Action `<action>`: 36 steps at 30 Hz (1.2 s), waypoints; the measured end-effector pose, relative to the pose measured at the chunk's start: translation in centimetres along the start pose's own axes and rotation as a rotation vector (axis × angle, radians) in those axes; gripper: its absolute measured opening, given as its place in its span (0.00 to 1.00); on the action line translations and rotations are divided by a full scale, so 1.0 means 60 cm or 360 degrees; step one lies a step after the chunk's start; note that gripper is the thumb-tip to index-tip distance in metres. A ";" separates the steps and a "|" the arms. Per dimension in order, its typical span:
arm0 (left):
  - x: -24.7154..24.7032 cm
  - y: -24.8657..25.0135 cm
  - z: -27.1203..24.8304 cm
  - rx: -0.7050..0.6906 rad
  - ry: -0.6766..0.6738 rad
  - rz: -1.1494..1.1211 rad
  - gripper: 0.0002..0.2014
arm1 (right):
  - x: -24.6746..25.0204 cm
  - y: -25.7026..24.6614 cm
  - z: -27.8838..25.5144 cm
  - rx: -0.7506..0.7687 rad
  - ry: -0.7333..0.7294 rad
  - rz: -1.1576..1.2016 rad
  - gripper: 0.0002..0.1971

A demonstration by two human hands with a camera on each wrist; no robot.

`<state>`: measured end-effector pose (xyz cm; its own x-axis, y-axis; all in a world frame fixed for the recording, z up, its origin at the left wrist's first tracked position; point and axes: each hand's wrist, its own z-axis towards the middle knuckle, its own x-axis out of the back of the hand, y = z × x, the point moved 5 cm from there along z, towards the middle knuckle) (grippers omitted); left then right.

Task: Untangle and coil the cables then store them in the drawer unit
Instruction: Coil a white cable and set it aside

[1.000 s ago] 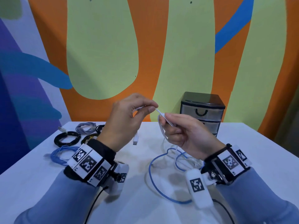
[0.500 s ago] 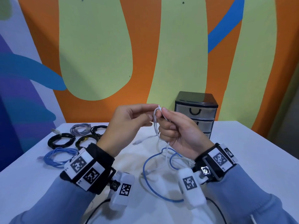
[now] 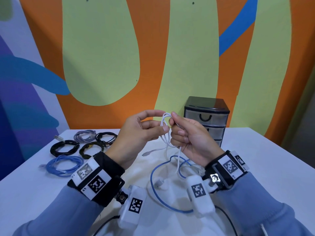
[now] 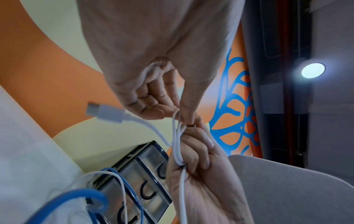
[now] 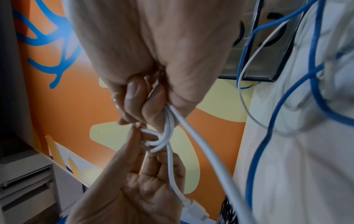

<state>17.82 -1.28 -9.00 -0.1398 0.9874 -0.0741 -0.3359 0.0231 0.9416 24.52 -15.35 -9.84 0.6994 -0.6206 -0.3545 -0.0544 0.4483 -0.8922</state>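
Head view, centre frame: left hand (image 3: pixel 136 133) and right hand (image 3: pixel 190 138) raised together above the counter (image 3: pixel 255 159), both working the white cable (image 3: pixel 166 132). Left fingers (image 3: pixel 153 113) pinching the small loops at the top; right fingers (image 3: pixel 179 133) curled round the gathered strands, loose tail dropping to the counter. White plug (image 4: pixel 103 111) dangling at left of the left wrist frame. Blue cable (image 3: pixel 160 196) sprawled uncoiled lower centre. Five coiled cables (image 3: pixel 64 165) parked at left. Drawer unit (image 3: pixel 206 116) upright right of centre, against the painted wall (image 3: pixel 102 57), drawers closed.
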 end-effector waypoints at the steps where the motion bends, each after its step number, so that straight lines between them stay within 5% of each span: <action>1: -0.002 0.000 0.000 0.0009 -0.0017 -0.0042 0.24 | 0.004 0.000 0.001 0.0010 0.0027 -0.0018 0.14; 11: -0.009 -0.002 -0.005 0.0033 0.0007 -0.0066 0.22 | 0.008 -0.001 0.001 0.0247 0.0172 -0.0523 0.16; 25: 0.007 0.036 -0.021 -0.0337 0.0470 0.1170 0.06 | -0.005 -0.022 -0.010 0.0703 0.0253 -0.1199 0.10; 29: 0.026 0.045 -0.014 -0.0458 0.0551 0.1434 0.09 | 0.010 -0.037 -0.013 0.0758 0.0401 -0.1308 0.12; 32: 0.028 0.042 -0.008 -0.0445 0.0406 0.1497 0.13 | 0.024 -0.039 -0.009 0.0626 0.0439 -0.1219 0.15; 36: 0.029 0.037 -0.002 -0.0526 0.0388 0.1474 0.13 | 0.019 -0.024 -0.004 0.0327 0.0338 -0.0542 0.16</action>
<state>16.73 0.50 -7.05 -0.6499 0.5352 0.5395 -0.2347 -0.8166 0.5273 25.20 -16.85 -9.00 0.4900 -0.8635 -0.1192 0.3112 0.3010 -0.9014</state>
